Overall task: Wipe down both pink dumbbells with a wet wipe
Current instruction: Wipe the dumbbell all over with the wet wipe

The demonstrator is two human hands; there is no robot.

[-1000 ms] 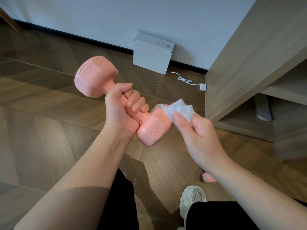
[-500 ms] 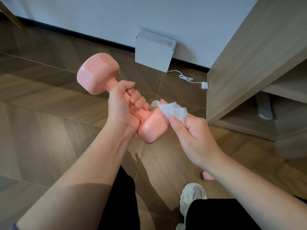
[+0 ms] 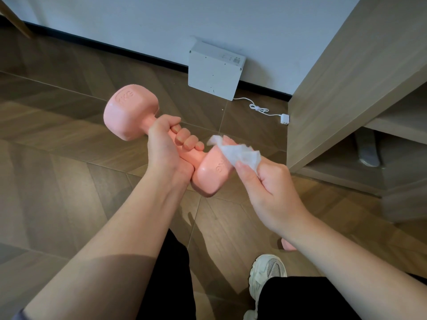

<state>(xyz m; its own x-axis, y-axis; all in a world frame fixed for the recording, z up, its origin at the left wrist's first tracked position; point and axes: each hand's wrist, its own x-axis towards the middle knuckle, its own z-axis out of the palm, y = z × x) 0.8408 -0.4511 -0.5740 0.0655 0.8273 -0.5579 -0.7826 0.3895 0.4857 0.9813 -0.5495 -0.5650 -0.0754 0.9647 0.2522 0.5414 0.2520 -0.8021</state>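
The cabinet [image 3: 346, 88] is standing at the right, its open lower compartment holding one grey item [image 3: 367, 151], too blurred to identify. A shelf is sitting above that compartment; its contents are out of view. A white box [image 3: 213, 75] is leaning closed against the wall [image 3: 161, 19], so what it contains cannot be told. A white cable [image 3: 258, 108] is running from its lower corner across the floor [image 3: 57, 158] to a small plug [image 3: 285, 118] beside the cabinet.

The left hand [image 3: 166, 148] is holding the dumbbell [image 3: 130, 114] in the air above the floor, in front of the person. Its grip is clenching the handle, the fingers wrapping over the top and the thumb side facing the far head. The dumbbell is tilting, with the far head raised to the left and the near head lowered toward the right hand [image 3: 272, 192].

The right hand is pinching the wipe [image 3: 242, 154] between thumb and curled fingers, its grip grasping the bunched sheet. The wipe is pressing against the upper edge of the near head. Both forearms are reaching in from the bottom of the view, bare to the elbow.

A second dumbbell [image 3: 287, 245] is lying on the floor, mostly hidden under the right forearm, with only a pink end showing. A pale shoe [image 3: 265, 276] is resting just beside it.
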